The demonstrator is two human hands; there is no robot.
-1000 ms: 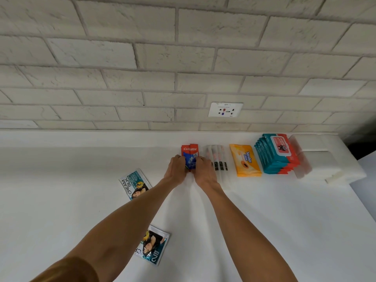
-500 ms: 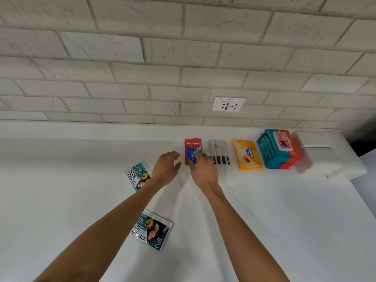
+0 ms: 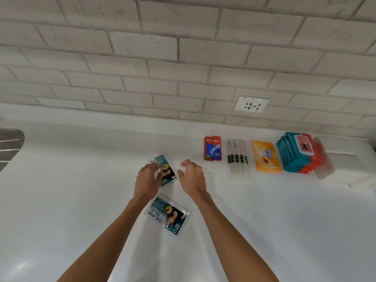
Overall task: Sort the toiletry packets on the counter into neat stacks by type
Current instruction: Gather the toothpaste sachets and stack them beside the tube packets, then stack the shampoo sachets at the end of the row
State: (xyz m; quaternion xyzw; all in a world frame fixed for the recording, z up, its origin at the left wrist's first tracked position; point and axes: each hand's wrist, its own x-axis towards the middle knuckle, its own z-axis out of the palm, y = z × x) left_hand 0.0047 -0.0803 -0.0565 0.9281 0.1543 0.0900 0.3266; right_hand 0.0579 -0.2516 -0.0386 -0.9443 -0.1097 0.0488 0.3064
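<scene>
Head view looks down on a white counter [image 3: 81, 200] below a pale brick wall [image 3: 162, 58] with a white wall socket [image 3: 252, 103]. The left hand [image 3: 147, 180] lies on the left edge of a teal Cream Silk sachet [image 3: 167, 169], fingers bent down over it; whether they pinch it or only press it cannot be told. The right hand [image 3: 191, 176] hovers just beside that sachet, fingers loosely curled, holding nothing. A second teal Cream Silk sachet [image 3: 168, 214] lies flat nearer, beside the left forearm. Along the wall to the right sit red Colgate packets [image 3: 212, 148], clear-wrapped toothbrushes [image 3: 238, 157], an orange Tender Love packet [image 3: 265, 156] and a stack of teal-and-red wipe packs [image 3: 299, 152].
</scene>
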